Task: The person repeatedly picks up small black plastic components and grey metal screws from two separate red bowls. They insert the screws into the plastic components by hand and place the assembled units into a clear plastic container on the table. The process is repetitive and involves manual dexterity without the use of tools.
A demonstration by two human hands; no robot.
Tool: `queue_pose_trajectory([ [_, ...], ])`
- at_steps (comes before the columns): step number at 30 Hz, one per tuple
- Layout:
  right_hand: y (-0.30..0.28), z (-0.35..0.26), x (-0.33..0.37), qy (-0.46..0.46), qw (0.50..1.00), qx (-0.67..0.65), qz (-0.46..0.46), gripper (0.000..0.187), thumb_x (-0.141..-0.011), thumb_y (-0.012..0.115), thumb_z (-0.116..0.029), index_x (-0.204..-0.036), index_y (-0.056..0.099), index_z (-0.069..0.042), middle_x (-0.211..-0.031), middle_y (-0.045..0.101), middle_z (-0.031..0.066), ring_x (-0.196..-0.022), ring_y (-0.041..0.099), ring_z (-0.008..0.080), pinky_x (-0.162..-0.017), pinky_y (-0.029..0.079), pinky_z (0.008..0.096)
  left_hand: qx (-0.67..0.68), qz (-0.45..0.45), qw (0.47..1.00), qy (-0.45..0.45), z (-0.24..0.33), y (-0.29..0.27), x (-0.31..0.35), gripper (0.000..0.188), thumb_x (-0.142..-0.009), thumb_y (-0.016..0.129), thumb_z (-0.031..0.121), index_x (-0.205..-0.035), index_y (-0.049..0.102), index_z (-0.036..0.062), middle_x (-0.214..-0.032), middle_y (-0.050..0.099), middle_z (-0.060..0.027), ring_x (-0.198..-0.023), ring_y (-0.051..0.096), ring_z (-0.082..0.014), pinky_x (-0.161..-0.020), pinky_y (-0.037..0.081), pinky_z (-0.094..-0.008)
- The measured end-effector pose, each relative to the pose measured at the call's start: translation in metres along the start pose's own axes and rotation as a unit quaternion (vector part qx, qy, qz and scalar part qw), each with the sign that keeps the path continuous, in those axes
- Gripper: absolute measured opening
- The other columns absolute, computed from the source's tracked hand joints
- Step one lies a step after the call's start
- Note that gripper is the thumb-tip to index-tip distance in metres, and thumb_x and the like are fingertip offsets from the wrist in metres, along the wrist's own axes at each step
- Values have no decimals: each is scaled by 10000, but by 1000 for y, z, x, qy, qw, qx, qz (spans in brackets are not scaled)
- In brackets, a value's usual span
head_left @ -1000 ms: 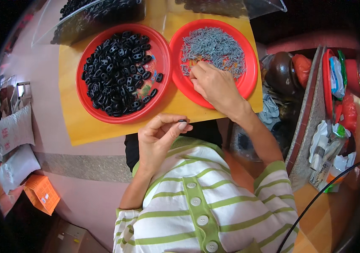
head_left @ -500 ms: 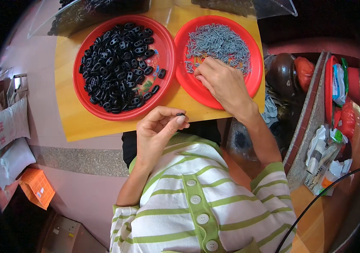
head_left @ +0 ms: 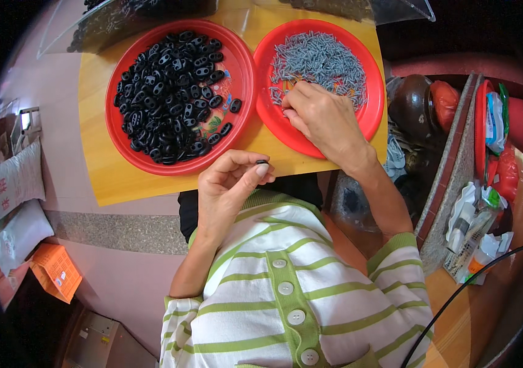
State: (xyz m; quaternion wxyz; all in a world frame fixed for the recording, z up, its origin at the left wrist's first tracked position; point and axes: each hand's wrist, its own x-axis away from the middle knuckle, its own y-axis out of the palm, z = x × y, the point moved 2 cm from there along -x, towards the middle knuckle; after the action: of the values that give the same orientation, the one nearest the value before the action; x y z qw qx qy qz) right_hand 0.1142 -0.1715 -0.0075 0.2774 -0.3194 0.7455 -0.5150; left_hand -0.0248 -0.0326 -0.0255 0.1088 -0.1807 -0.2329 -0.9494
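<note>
My left hand is closed in a pinch in front of the table edge. Between its thumb and forefinger sits a small black oval piece, mostly covered by the fingertips. My right hand reaches over the red plate on the right, its fingers bent together at the near side of a heap of small grey screws. What those fingertips hold is too small to make out. Left of it, a larger red tray carries a pile of black oval pieces with two holes each.
Clear bins with dark parts stand along the far edge of the yellow wooden table. An orange basket and white sacks are on the left. To the right are a brown jar, a ledge and a black cable.
The black piece in my left hand has turned slightly between the fingertips. My right hand stays at the screws, with hardly any shift.
</note>
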Motion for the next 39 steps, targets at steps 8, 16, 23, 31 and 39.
queue_pose_trajectory([
  [8,10,-1,-1,-1,1000,-5,19,90,-790,598,-82,-810,528,-29,-782,548,105,-770,589,280,-613,480,393,87,-37,995,-37,-2,-2,-1,139,-882,586,56,-990,588,-31,-858,659,-126,-745,652,-169,-686,521,-262],
  [16,-12,0,16,77,978,-180,70,148,-777,599,-6,-905,525,-14,-785,576,132,-728,610,282,-637,486,380,191,-66,977,-71,1,-8,-2,193,-892,569,67,-1053,556,-39,-899,656,-162,-797,664,-208,-717,539,-293],
  [23,-14,-19,37,187,892,-393,122,144,-831,603,7,-967,635,-25,-839,623,73,-721,605,131,-613,483,251,153,-26,988,-13,3,-1,-5,226,-897,555,46,-1100,531,-50,-975,643,-191,-885,658,-224,-801,541,-321],
  [31,20,-39,45,182,718,-653,155,107,-848,629,-25,-951,656,-26,-936,602,21,-765,547,56,-622,456,181,142,-9,989,-39,4,3,-7,196,-893,562,44,-1067,563,-47,-930,653,-160,-868,658,-208,-791,540,-300],
  [39,36,-50,43,209,653,-714,139,106,-858,627,-38,-961,633,-14,-939,596,29,-815,565,66,-690,471,199,153,-10,988,-37,-4,-4,-10,155,-887,578,59,-1009,602,-34,-887,658,-121,-769,641,-153,-714,523,-260],
])
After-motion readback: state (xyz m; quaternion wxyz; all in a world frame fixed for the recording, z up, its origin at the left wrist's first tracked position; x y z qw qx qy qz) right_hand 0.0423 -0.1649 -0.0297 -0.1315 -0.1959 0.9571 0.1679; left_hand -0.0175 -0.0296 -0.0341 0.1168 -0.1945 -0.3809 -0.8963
